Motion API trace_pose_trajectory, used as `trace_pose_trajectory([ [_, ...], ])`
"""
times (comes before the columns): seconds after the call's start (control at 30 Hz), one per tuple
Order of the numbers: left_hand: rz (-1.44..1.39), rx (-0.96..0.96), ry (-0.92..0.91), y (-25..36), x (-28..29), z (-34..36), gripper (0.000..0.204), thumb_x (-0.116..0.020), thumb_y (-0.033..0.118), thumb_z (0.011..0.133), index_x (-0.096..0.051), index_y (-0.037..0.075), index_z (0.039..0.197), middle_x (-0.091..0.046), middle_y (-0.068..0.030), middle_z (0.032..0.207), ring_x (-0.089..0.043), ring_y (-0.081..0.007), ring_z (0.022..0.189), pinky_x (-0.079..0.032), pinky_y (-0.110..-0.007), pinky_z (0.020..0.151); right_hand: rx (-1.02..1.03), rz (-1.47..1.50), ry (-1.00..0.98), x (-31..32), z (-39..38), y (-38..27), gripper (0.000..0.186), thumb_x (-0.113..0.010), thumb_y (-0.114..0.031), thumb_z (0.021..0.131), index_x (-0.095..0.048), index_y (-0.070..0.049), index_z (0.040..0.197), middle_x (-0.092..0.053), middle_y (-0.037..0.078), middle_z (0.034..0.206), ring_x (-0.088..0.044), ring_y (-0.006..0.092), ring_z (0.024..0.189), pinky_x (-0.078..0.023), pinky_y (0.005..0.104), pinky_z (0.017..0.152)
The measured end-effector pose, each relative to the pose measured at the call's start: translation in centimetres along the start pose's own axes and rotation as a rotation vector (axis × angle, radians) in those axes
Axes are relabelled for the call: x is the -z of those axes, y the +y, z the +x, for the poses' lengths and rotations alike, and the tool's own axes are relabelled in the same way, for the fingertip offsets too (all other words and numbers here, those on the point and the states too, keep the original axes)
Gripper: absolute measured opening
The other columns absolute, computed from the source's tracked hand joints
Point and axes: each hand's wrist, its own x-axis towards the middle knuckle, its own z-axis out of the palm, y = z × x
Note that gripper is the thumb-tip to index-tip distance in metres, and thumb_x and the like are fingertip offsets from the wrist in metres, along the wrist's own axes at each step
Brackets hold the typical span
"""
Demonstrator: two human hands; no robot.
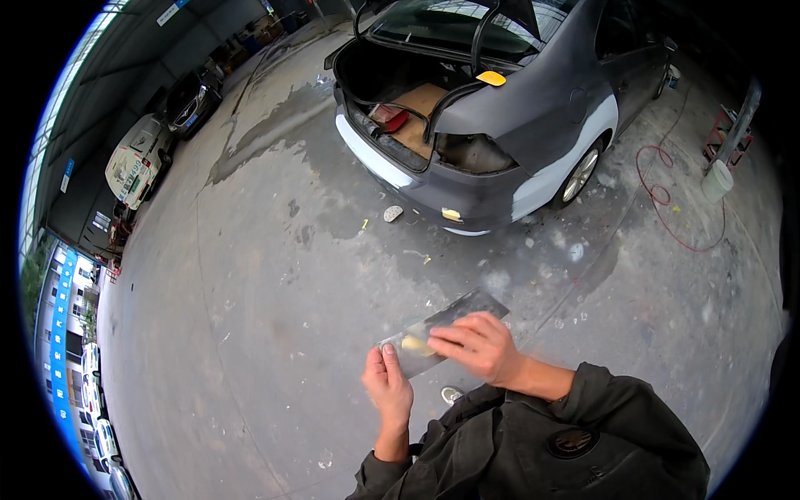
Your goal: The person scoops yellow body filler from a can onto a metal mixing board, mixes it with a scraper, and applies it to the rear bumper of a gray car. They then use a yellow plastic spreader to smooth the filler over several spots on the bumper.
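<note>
My left hand (387,382) grips the left end of a dark, flat rectangular board (468,309), thumb on top. A dab of pale yellow putty (414,343) lies near that end. My right hand (482,348) is over the board, slightly blurred, with its fingers drawn together beside the putty. Whatever its fingers hold is hidden. Beyond my hands stands a grey sedan (542,104) with its trunk open and a tail light opening bare. A yellow patch (451,215) shows on its rear bumper corner.
A yellow piece (492,78) rests by the trunk opening. On the concrete floor lie a pale round pad (392,213) and a red hose (656,196). A white bucket (717,181) stands by a red rack (727,137) at right. Parked cars (137,158) line the far left.
</note>
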Motion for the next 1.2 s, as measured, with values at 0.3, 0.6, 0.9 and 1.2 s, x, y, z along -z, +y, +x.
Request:
trace_pose_trajectory([
  [0.3,-0.020,-0.022,0.025,0.4,-0.4,-0.1,0.026,-0.046,0.019,0.101,-0.053,0.001,0.082,-0.049,0.0048,0.071,-0.038,-0.0023,0.066,-0.033,-0.020,0.055,0.027,-0.003,0.105,-0.4,0.0,-0.8,0.031,-0.066,-0.011,0.066,-0.072,-0.011,0.097,-0.067,-0.002,0.098,-0.058,0.0137,0.080,-0.048,0.0287,0.072],
  [0.6,-0.083,0.017,0.026,0.5,-0.8,-0.1,0.026,-0.046,0.020,0.101,-0.052,0.002,0.083,-0.051,0.0042,0.075,-0.040,-0.0023,0.069,-0.036,-0.019,0.060,0.032,0.011,0.082,-0.7,-0.2,-0.6,0.032,-0.062,-0.011,0.070,-0.070,-0.010,0.102,-0.066,-0.001,0.098,-0.059,0.0135,0.082,-0.048,0.0279,0.071],
  [0.9,0.087,-0.055,-0.108,0.3,0.2,0.1,0.025,-0.049,0.018,0.099,-0.055,-0.001,0.085,-0.051,0.0041,0.070,-0.040,-0.0042,0.066,-0.036,-0.021,0.057,-0.199,0.365,0.078,2.1,2.5,0.7,0.019,-0.069,-0.003,0.077,-0.071,-0.003,0.096,-0.069,0.007,0.092,-0.064,0.0170,0.082,-0.050,0.0288,0.072],
  [1.2,-0.079,-0.019,-0.051,0.7,0.3,0.1,0.026,-0.049,0.020,0.099,-0.056,-0.002,0.087,-0.054,0.0031,0.072,-0.044,-0.0050,0.068,-0.039,-0.020,0.062,-0.425,0.733,-0.252,1.9,0.0,5.0,0.016,-0.063,-0.009,0.088,-0.070,0.000,0.099,-0.069,0.007,0.099,-0.063,0.0131,0.081,-0.049,0.0272,0.072],
])
